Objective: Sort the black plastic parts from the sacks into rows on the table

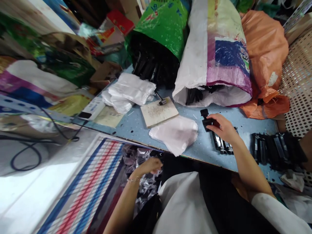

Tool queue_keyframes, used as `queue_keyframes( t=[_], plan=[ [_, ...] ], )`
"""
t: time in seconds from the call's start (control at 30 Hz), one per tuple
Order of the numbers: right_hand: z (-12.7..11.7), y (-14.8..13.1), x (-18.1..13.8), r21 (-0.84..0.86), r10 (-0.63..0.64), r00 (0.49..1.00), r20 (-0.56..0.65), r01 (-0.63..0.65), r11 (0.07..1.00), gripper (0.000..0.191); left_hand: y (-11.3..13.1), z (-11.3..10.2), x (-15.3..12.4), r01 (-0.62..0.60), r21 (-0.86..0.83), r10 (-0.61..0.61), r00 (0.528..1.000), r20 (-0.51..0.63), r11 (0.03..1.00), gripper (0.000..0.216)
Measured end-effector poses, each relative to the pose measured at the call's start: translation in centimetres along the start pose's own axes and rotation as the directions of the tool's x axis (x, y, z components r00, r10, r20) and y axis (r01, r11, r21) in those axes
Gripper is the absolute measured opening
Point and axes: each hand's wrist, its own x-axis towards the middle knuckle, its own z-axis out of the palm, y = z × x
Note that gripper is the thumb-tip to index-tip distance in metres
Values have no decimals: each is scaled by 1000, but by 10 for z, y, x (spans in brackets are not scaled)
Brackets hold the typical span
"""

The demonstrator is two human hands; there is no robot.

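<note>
Over the table, my right hand (223, 128) pinches a black plastic part (206, 121) with a wide block-like end between thumb and fingers. Below that hand, several similar black parts with shiny strips (218, 143) lie on the blue table, partly covered by my wrist. My left hand (150, 165) hangs in front of the table edge with its fingers curled in; nothing shows in it. Beneath it are silvery wrapped packets (143, 188) in a striped bag (85, 191). A stack of thin white plastic bags (175, 134) rests at the table's front edge, between my hands.
A stained board (159, 112) carries a small black part (162, 101). More plastic bags (130, 89) lie left. Behind stand a green sack (161, 24) and a white sack (195, 61), both holding black parts, and an orange sack (264, 48). A row of black parts (275, 148) sits right.
</note>
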Motion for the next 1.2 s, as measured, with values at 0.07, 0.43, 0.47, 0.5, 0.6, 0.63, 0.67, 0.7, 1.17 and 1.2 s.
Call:
queue_keyframes(
  t=[0.07, 0.43, 0.47, 0.5, 0.6, 0.63, 0.67, 0.7, 1.17, 1.2],
  plan=[
    [1, 6, 6, -185, -53, 996, 69, 66, 981, 28, 34, -6, 3, -197, -91, 189, 977, -96, 976, 34],
    [46, 43, 11, -653, 315, 949, 4, -236, 719, 37, 136, 16, 58, -355, 408, 541, 528, -655, 841, 14],
    [48, 41, 15, -665, 349, 937, -17, -271, 696, 47, 132, 11, 59, -395, 331, 509, 546, -666, 857, 15],
    [49, 39, 21, -672, 377, 926, -17, -290, 682, 52, 130, 5, 59, -437, 245, 477, 569, -670, 865, 16],
    [46, 36, 33, -598, 436, 899, -41, -371, 710, 40, 123, -11, 59, -501, -19, 374, 669, -642, 865, 18],
    [43, 35, 35, -502, 447, 892, -63, -415, 759, 36, 122, -13, 59, -504, -102, 337, 701, -628, 858, 17],
    [42, 33, 34, -345, 456, 887, -74, -452, 823, 35, 121, -14, 60, -507, -178, 305, 725, -618, 844, 15],
    [41, 30, 32, -115, 466, 883, -64, -470, 875, 36, 121, -14, 61, -518, -243, 280, 734, -619, 820, 14],
    [101, -14, -36, 889, 390, 800, 456, -431, -156, 38, 109, -14, 43, -442, 489, 651, 375, -660, 752, 46],
    [98, -12, -48, 828, 298, 773, 560, -508, -236, 40, 108, -14, 44, -454, 476, 645, 363, -673, 753, 48]
  ],
)
